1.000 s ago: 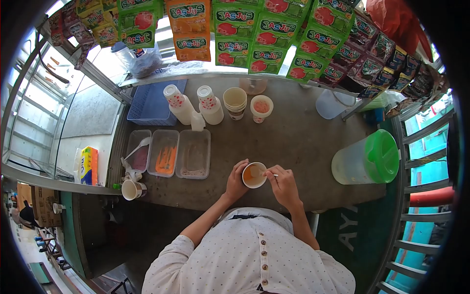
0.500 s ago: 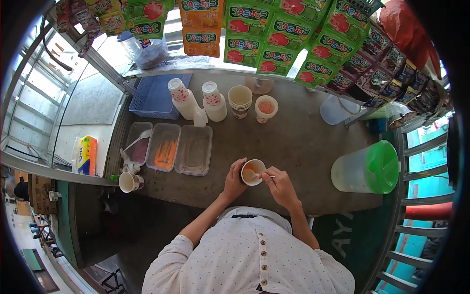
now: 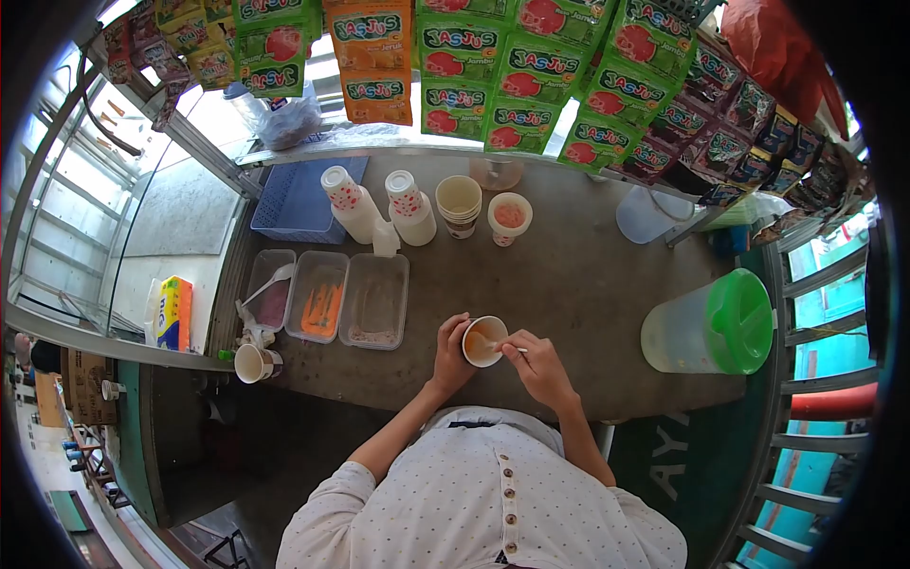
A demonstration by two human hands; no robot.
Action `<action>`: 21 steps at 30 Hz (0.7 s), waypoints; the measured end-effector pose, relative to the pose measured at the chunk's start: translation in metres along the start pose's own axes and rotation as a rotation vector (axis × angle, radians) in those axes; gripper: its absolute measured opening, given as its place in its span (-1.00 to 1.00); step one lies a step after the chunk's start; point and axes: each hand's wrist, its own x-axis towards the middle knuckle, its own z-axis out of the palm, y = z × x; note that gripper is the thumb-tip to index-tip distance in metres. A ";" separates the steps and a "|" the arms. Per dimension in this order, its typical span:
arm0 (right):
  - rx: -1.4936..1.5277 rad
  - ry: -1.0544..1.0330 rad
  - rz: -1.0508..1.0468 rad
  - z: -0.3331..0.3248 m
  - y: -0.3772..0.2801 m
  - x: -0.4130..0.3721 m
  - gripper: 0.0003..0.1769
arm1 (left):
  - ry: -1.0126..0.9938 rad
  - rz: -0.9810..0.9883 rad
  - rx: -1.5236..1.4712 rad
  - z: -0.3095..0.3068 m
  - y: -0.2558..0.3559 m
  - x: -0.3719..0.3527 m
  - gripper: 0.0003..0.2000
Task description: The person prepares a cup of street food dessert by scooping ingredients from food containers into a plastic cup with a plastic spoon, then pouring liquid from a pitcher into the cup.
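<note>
A paper cup [image 3: 484, 341] with orange liquid stands near the front edge of the brown table, tilted a little. My left hand [image 3: 455, 353] is wrapped round its left side. In my right hand [image 3: 538, 372], the fingers pinch the handle of a pale spoon [image 3: 517, 349], whose bowl is inside the cup. Left of my hands are open plastic tubs: one with orange sachets [image 3: 320, 308], one nearly bare [image 3: 374, 327], and one with purple contents and a white spoon [image 3: 272, 302].
Behind stand stacked cups [image 3: 353, 211], more cups [image 3: 459, 204] and a pink-filled cup [image 3: 509, 216]. A blue basket [image 3: 284, 201] sits back left, a green-lidded jug [image 3: 697, 327] right. Drink sachets [image 3: 531, 81] hang overhead. A cup [image 3: 254, 362] is at the left edge.
The spoon has shifted within the cup, and the cup's opening is tilted slightly differently. The camera view has moved a little. Both hands keep their hold.
</note>
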 end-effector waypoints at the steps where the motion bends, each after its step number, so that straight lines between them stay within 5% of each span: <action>1: 0.002 0.002 0.000 0.000 -0.001 0.000 -0.74 | 0.008 -0.001 0.004 -0.001 0.000 0.000 -0.24; 4: 0.127 0.046 0.061 -0.002 -0.007 -0.002 -0.75 | 0.009 0.012 0.016 0.000 0.000 0.003 -0.23; 7: -0.147 0.083 -0.048 -0.005 -0.004 -0.001 -0.75 | -0.074 0.073 0.121 -0.007 0.006 0.008 -0.22; 10: 0.099 -0.005 -0.002 -0.006 0.001 -0.001 -0.73 | -0.086 0.092 0.138 -0.006 0.004 0.008 -0.21; 12: -0.059 0.147 -0.106 -0.002 0.006 -0.001 -0.74 | -0.096 0.072 0.125 -0.006 0.003 0.006 -0.23; 15: 0.117 0.007 0.035 -0.009 0.005 -0.002 -0.71 | -0.087 0.050 0.075 -0.003 -0.001 0.003 -0.24; 18: 0.207 0.104 0.037 -0.007 0.003 -0.002 -0.69 | -0.090 0.044 0.037 -0.004 -0.001 0.002 -0.22; 21: 0.039 0.038 -0.002 -0.012 0.007 -0.002 -0.67 | -0.119 0.045 0.055 -0.006 0.000 0.002 -0.18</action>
